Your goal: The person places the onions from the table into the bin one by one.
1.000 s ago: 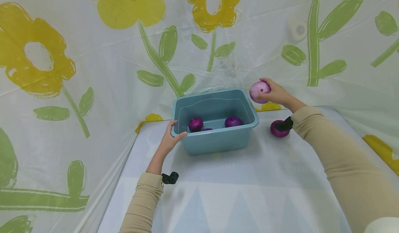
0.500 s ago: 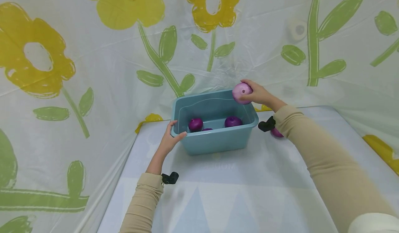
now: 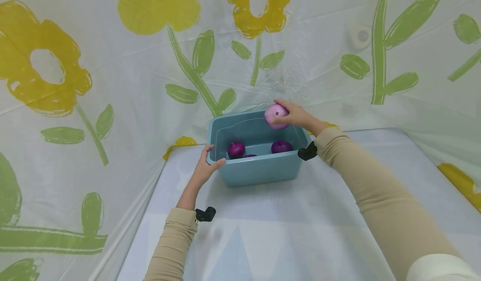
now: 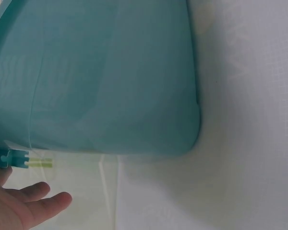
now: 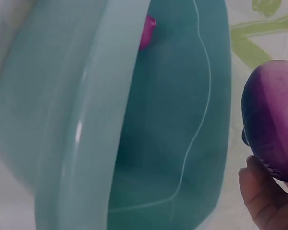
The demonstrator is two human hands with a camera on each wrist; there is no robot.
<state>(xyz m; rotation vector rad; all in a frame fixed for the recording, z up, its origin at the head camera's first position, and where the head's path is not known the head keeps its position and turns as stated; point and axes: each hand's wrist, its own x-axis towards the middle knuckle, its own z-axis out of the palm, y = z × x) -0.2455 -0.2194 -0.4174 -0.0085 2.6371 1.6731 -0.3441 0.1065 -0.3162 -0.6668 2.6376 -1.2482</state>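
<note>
In the head view my right hand (image 3: 297, 116) grips a red onion (image 3: 275, 116) above the right half of a blue-green plastic bin (image 3: 259, 172). The right wrist view shows this onion (image 5: 273, 120) close, purple and glossy, with the fingers (image 5: 261, 191) at its lower side. My left hand (image 3: 204, 170) holds the bin's front left corner, thumb on the front rim and a finger along the side rim. Inside the bin lie a red onion (image 3: 236, 150) at left, another (image 3: 281, 146) at right, and a third (image 3: 249, 156) mostly hidden by the front wall.
The bin stands on a pale patterned tablecloth (image 3: 233, 214) near its back edge. Behind hangs a white curtain (image 3: 143, 72) with yellow flowers and green leaves. The right sleeve (image 3: 368, 181) crosses the table's right side.
My right hand has carried its red onion leftward, from right of the bin to over it. The onion lying on the table at right is now hidden behind the right arm. The left hand stays put.
</note>
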